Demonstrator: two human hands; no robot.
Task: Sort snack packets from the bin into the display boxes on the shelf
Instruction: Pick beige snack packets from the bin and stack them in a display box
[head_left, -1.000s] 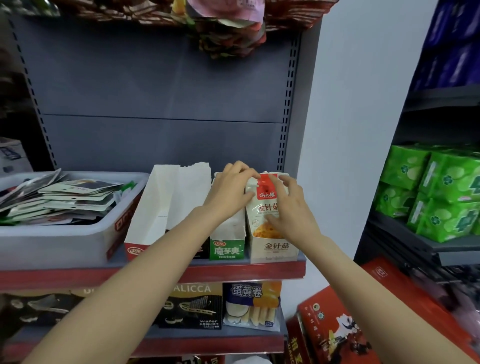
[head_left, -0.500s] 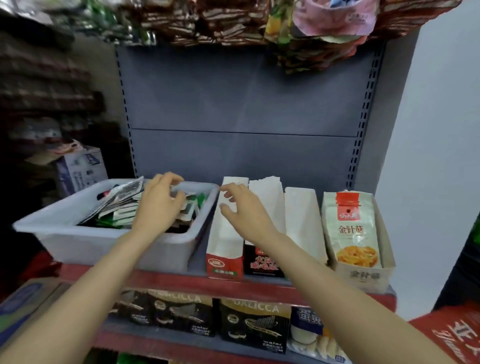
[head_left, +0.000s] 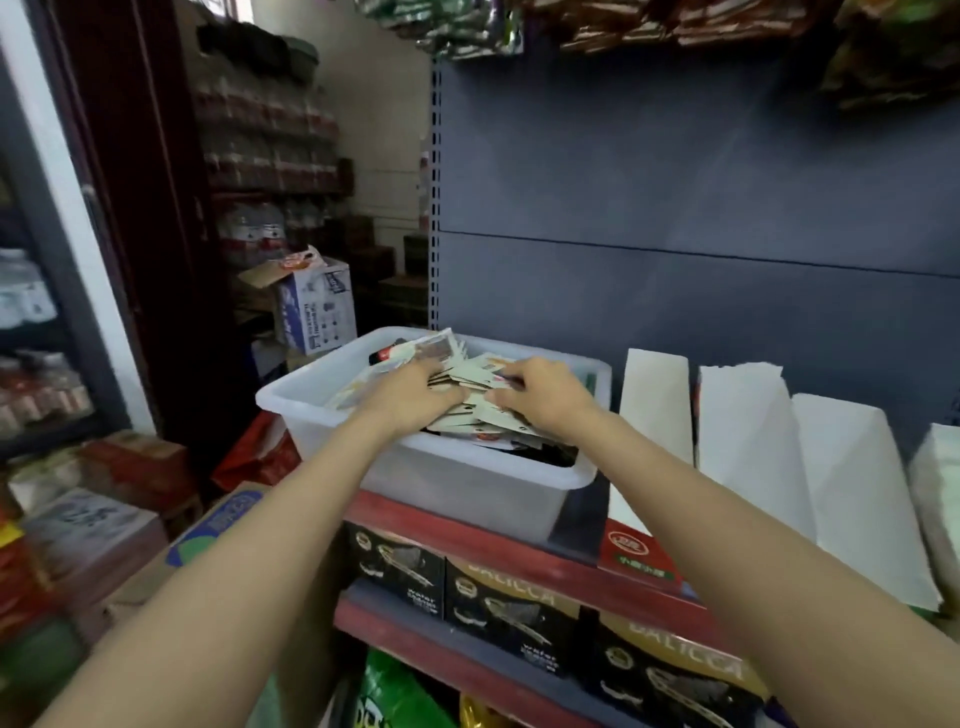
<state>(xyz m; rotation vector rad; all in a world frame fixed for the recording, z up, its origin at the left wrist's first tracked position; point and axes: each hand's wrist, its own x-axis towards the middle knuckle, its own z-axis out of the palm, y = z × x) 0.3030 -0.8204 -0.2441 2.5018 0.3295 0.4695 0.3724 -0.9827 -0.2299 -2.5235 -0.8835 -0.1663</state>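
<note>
Both hands were down in the bin (head_left: 311, 415), a translucent white tub that sat on the red-edged shelf (head_left: 519, 558) at its left end. The left hand (head_left: 410, 397) lay palm down on the heap of packets (head_left: 483, 410), its fingers spread forward over them; whether any finger had hooked under a packet could not be told. The right hand (head_left: 545, 395) sat just beside it, fingers bent down onto the pale packets near the middle of the heap, and it seemed to pinch at one, though the grip itself was hidden by the knuckles. The two hands were close together, nearly touching at the fingertips. The packets were flat, mostly cream and white with some red and dark print, piled loosely and rising to the bin's rim. To the right of the bin, on the same shelf, stood the display boxes (head_left: 657, 415), white cardboard with tall slanted sides, set in a row touching one another; the nearest had a red front panel. Below the shelf, black wafer cartons (head_left: 511, 605) lined the next level. Behind the shelf rose a grey back panel (head_left: 675, 182), and snack bags (head_left: 649, 21) hung along the top. Off to the left, cartons and stacked goods were blurred.
</note>
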